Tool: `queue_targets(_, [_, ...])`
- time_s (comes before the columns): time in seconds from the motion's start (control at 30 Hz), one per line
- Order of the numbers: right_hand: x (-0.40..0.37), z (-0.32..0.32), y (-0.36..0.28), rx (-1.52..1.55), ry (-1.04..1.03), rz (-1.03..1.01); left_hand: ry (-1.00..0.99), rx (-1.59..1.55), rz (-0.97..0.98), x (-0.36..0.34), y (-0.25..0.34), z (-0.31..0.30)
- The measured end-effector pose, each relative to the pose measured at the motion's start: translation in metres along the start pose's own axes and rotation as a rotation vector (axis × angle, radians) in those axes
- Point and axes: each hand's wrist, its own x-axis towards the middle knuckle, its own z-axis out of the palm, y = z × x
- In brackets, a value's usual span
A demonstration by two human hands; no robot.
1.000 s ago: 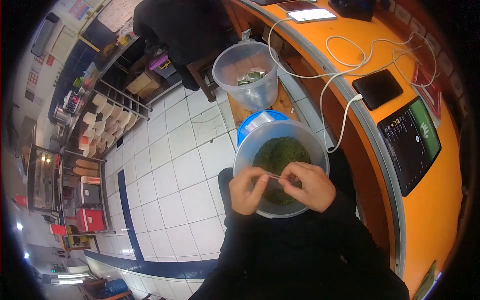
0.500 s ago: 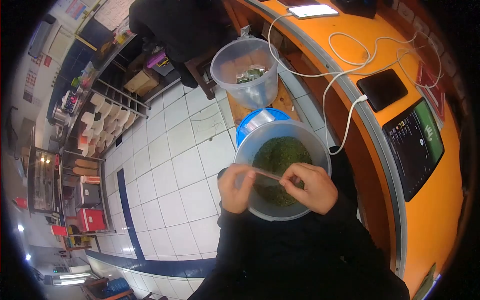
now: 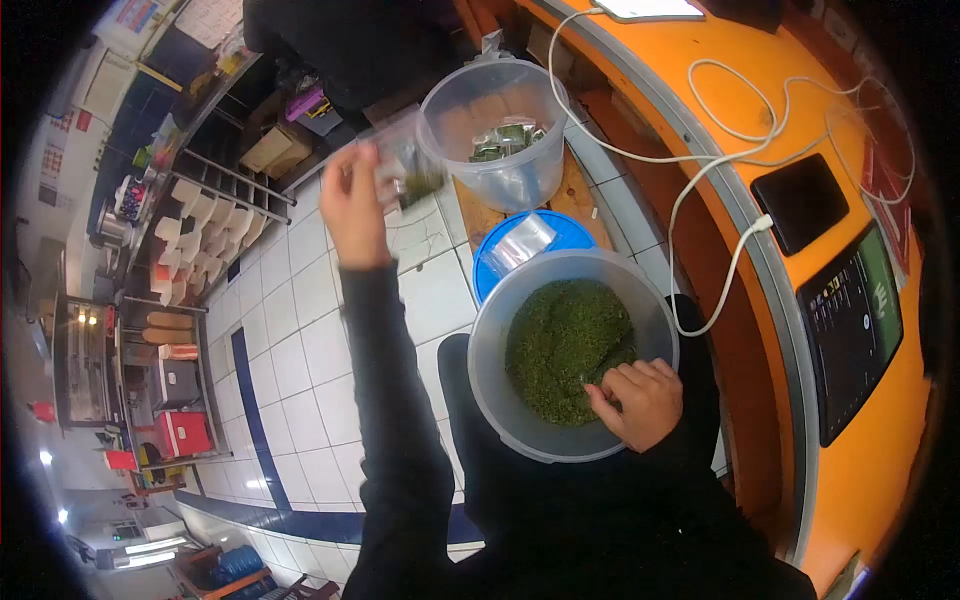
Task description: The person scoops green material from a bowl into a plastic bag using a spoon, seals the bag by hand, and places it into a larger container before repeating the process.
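My left hand (image 3: 355,205) is raised over the floor, closed on a small clear bag (image 3: 415,170) with green material at its bottom, blurred by motion. The bag hangs just left of a clear bucket (image 3: 490,185) that holds several filled bags (image 3: 507,138). My right hand (image 3: 643,402) is closed at the near right rim of a second bucket (image 3: 495,415) of chopped green herb (image 3: 560,345); what its fingers hold, if anything, is hidden. A blue lid (image 3: 487,275) with clear empty bags (image 3: 522,240) lies between the buckets.
An orange counter (image 3: 720,190) curves along the right, with a phone (image 3: 800,203), a tablet (image 3: 850,330) and a white cable (image 3: 735,262). A wooden stool (image 3: 585,205) stands under the far bucket. A person in dark clothes (image 3: 350,50) is at the top. Shelves line the left.
My left hand has moved up and left from above the near bucket, carrying the bag. My right hand has let go of the bag and dropped slightly, to the bucket's near right side.
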Motion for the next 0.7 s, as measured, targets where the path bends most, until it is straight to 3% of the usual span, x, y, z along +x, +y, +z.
queue_targets(0.1, [0.001,-0.002,-0.001,-0.001,-0.023,0.029,-0.084,-0.105,0.131,0.076,-0.017,0.026])
queue_targets(0.13, [0.002,-0.002,-0.002,0.001,-0.016,0.020,-0.103,-0.009,0.147,0.088,-0.025,0.041])
queue_targets(0.17, [0.002,-0.001,-0.002,0.002,-0.005,0.009,-0.159,0.178,0.186,0.107,-0.053,0.046])
queue_targets(0.23, [0.000,0.001,0.000,-0.002,-0.015,0.011,-0.210,0.709,0.462,0.113,-0.099,0.045])
queue_targets(0.3, [0.001,0.001,0.005,-0.003,-0.017,0.028,-0.124,0.897,0.711,0.097,-0.122,0.037])
queue_targets(0.43, [0.002,0.002,0.002,0.008,0.012,0.027,0.118,0.713,0.573,0.018,-0.129,0.016])
queue_targets(0.47, [0.002,0.003,0.003,0.003,0.007,0.022,0.154,0.657,0.405,-0.003,-0.141,0.007])
queue_targets(0.63, [0.003,0.005,0.002,-0.013,-0.002,0.009,-0.066,0.856,-0.104,-0.089,-0.252,-0.026])
queue_targets(0.7, [0.003,0.004,0.003,-0.027,-0.009,0.016,-0.053,0.893,-0.201,-0.106,-0.255,-0.012])
